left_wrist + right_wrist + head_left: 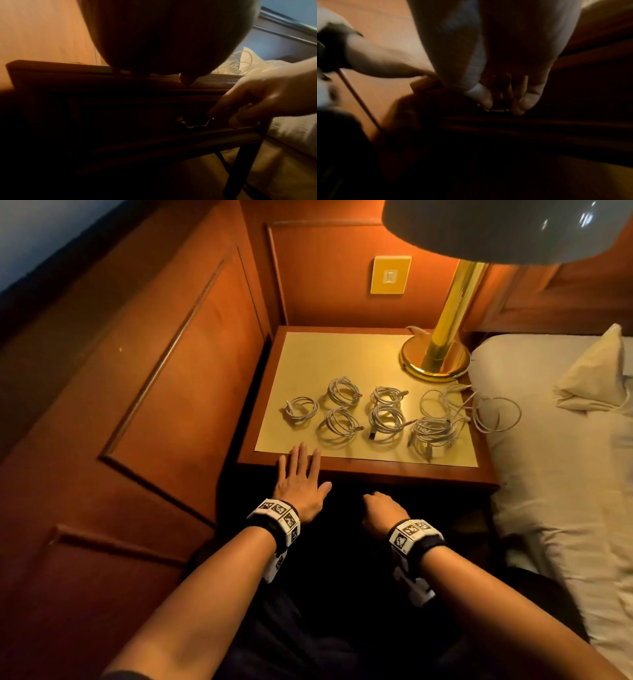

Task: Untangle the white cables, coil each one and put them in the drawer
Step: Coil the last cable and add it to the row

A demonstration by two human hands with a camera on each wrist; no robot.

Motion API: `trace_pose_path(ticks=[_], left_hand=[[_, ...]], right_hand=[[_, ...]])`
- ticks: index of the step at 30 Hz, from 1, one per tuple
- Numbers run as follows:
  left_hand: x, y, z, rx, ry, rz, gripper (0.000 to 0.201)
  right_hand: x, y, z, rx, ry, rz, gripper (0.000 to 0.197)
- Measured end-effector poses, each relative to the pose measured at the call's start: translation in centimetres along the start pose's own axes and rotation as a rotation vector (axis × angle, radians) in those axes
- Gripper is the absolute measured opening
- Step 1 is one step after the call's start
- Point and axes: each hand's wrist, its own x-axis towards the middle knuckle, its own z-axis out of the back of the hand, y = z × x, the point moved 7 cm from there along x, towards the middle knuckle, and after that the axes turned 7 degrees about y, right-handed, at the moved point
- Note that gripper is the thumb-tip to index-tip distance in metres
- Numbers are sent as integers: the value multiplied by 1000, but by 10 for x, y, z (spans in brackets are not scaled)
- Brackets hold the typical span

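So the right hand (382,510) is down in front of the nightstand (370,470), fingers curled around the little metal drawer handle (195,123). In the right wrist view the thumb and fingertips (483,99) pinch that handle, though it's dark and blurry there. The drawer (137,115) front looks flush with the frame, so closed as far as I can tell.

The left hand (301,481) lies flat with fingers straight, resting on the front edge of the nightstand, just left of the gripping hand.

Up past both hands, on the tan top, sit the white cables. 6 of them are wound into neat small rings: 1 (301,409) nearest the flat hand, then 4 in a 2-by-2 block (364,410), and 1 thicker bundle (432,430) further right. Beyond that, a loose cable (479,409) sprawls in big open loops, hanging over the nightstand's right edge onto the bed (565,460), beside the brass lamp (436,356).
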Motion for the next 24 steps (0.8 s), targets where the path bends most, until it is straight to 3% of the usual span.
trace_pose_path(ticks=[8, 11, 14, 18, 21, 24], left_hand=[[0, -4, -4, 41, -21, -8, 81], [-1, -9, 0, 16, -23, 10, 79], [-1, -18, 17, -75, -121, 46, 70], [3, -27, 42, -149, -209, 117, 47], [10, -35, 55, -165, -152, 162, 45], [18, -38, 61, -158, -16, 221, 51]], right_hand=[[30, 1, -18, -41, 66, -60, 31], [23, 7, -8, -5, 26, -45, 28], [7, 7, 21, 134, -141, 6, 18], [-25, -15, 83, 444, -505, 83, 14], [-51, -48, 144, 447, -743, 55, 13], [-61, -100, 198, 344, -895, -115, 23]])
